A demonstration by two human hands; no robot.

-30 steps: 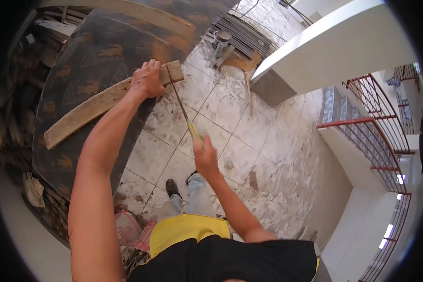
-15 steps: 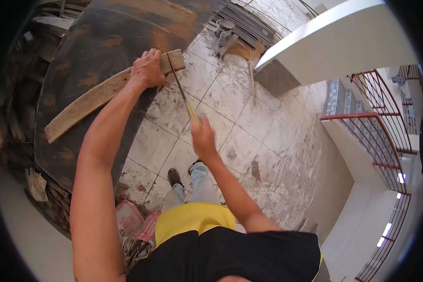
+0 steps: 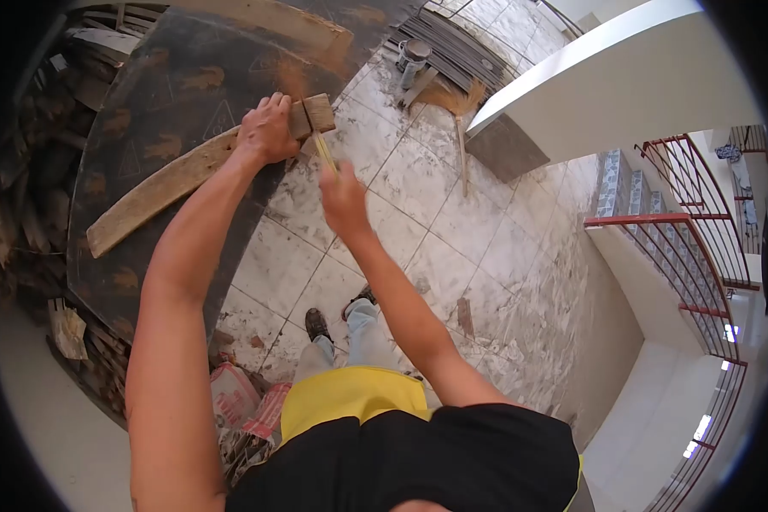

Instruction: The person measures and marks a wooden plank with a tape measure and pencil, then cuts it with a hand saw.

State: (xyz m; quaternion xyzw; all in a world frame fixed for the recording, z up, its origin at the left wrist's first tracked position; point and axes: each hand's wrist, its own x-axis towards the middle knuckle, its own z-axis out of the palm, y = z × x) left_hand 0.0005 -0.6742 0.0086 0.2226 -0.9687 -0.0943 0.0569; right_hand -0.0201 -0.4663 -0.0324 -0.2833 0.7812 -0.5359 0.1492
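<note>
A long, slightly curved wooden plank (image 3: 164, 185) lies across a dark board (image 3: 145, 282), its far end sticking out past the board's edge. My left hand (image 3: 267, 130) grips the plank close to that end, fingers over its far side. In my right hand (image 3: 344, 201), closed around the handle, is a narrow saw (image 3: 324, 152) with a yellowish grip. Its thin dark blade rests across the plank, just right of my left hand. Orange-brown sawdust (image 3: 292, 75) is spread on the board beyond the cut.
Another timber piece (image 3: 294, 24) lies at the board's far end. Scrap wood (image 3: 38, 188) is piled on the left. A metal can (image 3: 414, 53), long dark strips (image 3: 461, 51) and a broom (image 3: 461, 102) are on the stained tile floor. Stairs with a red railing (image 3: 648, 219) stand right.
My right hand has pushed the saw forward and slightly left, toward the plank, so less blade shows on the near side. My left hand keeps its hold on the plank.
</note>
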